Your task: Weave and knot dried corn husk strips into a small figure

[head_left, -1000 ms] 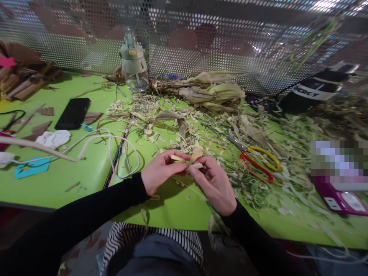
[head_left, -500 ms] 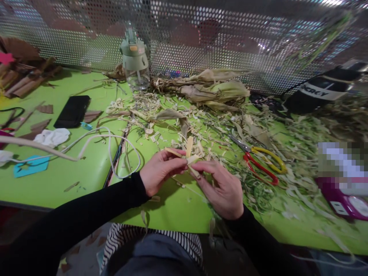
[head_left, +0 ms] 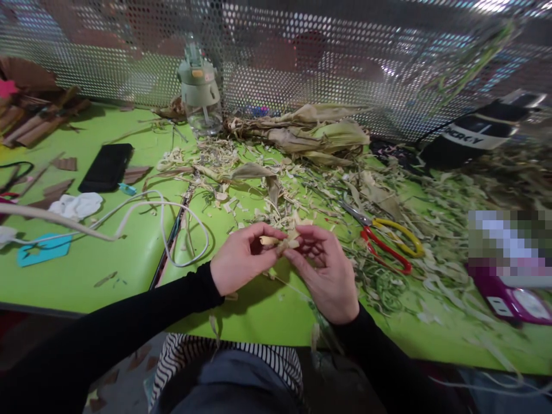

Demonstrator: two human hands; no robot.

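Observation:
Pale yellow corn husk strips (head_left: 290,242), folded or crossed over one another, are held between my two hands above the green table. My left hand (head_left: 244,256) pinches them from the left, and one strip end pokes out between its thumb and fingers. From the right, my right hand (head_left: 325,270) closes its thumb and index finger on the same piece. The fingertips hide part of the fold. Beyond the hands lie husk scraps (head_left: 245,190), and scissors (head_left: 386,238) with one red and one yellow handle rest to the right.
Dried corn husks (head_left: 306,135) lie at the back beside a clear bottle (head_left: 199,95). On the left are a black phone (head_left: 106,167), a white cable (head_left: 161,215) and a blue tag (head_left: 44,249). Green shreds (head_left: 388,287) and a purple object (head_left: 502,296) are to the right.
My right hand has risen to the top of the strips, its fingers nearer my left hand. The strip that stood upright is now lower and partly covered. The view has shifted slightly.

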